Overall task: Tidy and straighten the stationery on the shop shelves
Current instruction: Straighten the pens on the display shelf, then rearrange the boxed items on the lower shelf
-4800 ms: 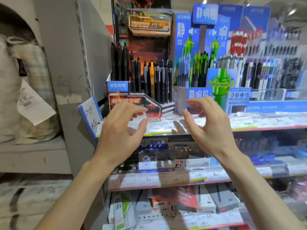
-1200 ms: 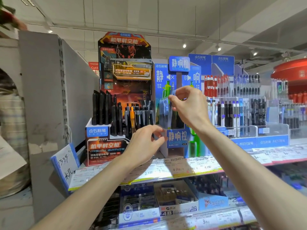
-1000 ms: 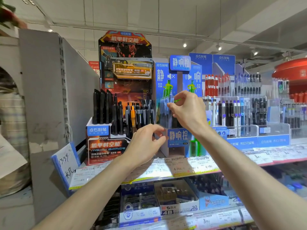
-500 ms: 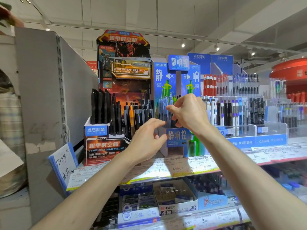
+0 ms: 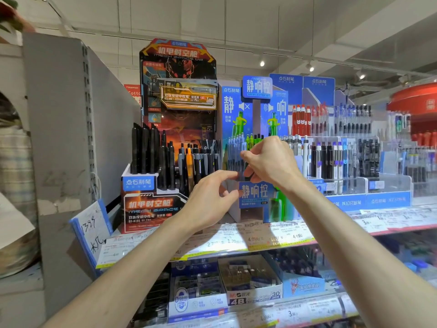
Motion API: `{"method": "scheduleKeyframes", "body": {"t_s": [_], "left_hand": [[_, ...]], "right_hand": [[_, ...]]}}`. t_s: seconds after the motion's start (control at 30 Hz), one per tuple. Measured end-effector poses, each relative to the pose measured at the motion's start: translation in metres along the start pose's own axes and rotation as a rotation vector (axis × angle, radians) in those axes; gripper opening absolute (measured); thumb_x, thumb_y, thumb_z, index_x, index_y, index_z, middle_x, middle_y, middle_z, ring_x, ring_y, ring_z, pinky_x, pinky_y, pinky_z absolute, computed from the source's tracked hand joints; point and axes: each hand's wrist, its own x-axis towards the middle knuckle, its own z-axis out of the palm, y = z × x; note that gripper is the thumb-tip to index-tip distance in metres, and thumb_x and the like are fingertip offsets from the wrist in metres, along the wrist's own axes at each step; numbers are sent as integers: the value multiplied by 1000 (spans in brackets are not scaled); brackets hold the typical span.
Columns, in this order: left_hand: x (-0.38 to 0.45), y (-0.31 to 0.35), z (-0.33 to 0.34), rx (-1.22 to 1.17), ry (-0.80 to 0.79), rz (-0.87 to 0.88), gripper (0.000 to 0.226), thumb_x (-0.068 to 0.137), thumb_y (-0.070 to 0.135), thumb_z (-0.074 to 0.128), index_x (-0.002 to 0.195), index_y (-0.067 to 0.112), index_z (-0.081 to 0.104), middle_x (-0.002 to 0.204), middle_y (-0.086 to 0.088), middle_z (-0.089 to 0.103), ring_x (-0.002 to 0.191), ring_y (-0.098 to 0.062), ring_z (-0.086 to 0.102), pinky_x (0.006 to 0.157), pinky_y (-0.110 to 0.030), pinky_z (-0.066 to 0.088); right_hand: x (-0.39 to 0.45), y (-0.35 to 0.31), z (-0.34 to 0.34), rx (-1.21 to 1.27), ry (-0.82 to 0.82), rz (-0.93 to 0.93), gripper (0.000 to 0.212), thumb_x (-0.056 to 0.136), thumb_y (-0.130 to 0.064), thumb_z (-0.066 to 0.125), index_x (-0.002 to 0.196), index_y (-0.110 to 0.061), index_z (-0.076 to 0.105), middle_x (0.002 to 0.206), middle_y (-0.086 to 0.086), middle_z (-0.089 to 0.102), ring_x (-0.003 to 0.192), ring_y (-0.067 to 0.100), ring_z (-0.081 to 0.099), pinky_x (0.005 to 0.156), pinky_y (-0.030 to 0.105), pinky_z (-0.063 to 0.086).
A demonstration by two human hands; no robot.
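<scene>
While R hand (image 5: 272,162) pinches a pen (image 5: 246,162) in blue display (image 5: 254,192), L hand (image 5: 210,197) loosely curled, empty; pens prob. light, stiff, grip mid-barrel.

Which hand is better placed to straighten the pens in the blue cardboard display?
Right, probably. The right hand is already up at the pen tops in the blue cardboard display, fingers curled among them. The left hand sits lower, by the display's front label.
</scene>
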Motion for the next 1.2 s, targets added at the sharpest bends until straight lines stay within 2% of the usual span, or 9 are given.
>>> {"method": "scheduleKeyframes", "body": {"t_s": [0.2,0.43,0.53,0.63,0.7,0.8,0.97,1.1,1.2], "left_hand": [[1,-3,1,2,-3,7,46,95,30,58,140,26,52,134,15,53,92,0,60,79,-37,59],[1,-3,3,7,-3,6,46,96,32,58,141,27,51,132,15,53,94,0,60,79,-37,59],[0,-1,3,11,-6,3,46,96,33,59,141,27,52,133,14,54,95,1,60,88,-33,55],[-5,2,1,10,0,2,45,96,33,60,140,27,53,134,14,53,96,0,60,93,-31,51],[-9,2,-2,8,17,-2,44,95,34,61,138,27,54,131,14,53,94,0,60,92,-32,53],[-20,-1,-8,-26,41,-9,39,95,35,61,133,29,57,125,17,53,92,1,61,87,-35,57],[-51,1,-18,-72,98,-35,29,95,33,61,124,28,62,114,18,59,87,-1,64,79,-33,58],[-82,-2,-23,-119,119,-82,24,94,29,62,118,30,64,104,16,64,85,-3,64,76,-28,55],[-110,-3,-28,-161,144,-109,21,95,27,63,115,32,65,102,18,65,92,-5,63,75,-27,57]], "right_hand": [[0,3,3,-92,43,-57,45,94,-33,63,52,-16,70,44,-5,64,45,7,64,73,35,60],[-1,9,8,-50,61,-53,46,94,-37,63,52,-17,70,44,-5,64,45,8,65,67,38,61],[-9,10,10,56,71,-33,41,95,-38,62,61,-16,73,47,-4,66,44,9,65,64,39,62],[-17,12,8,196,38,5,26,95,-34,64,77,-17,75,55,-4,71,47,9,68,67,38,62],[-23,15,5,248,44,9,18,93,-33,66,87,-18,75,64,-5,74,52,9,70,69,39,62],[-38,19,1,292,45,3,19,91,-35,66,100,-20,73,81,-8,74,66,9,72,76,33,60],[-70,21,2,368,19,-25,18,91,-35,68,104,-25,72,90,-17,71,81,-7,64,74,13,51],[-101,25,8,450,6,-34,17,92,-33,68,107,-25,70,96,-15,72,87,-2,65,75,18,53],[-129,26,11,500,4,-35,13,93,-28,67,105,-25,69,94,-13,72,86,3,67,73,15,50]]}}
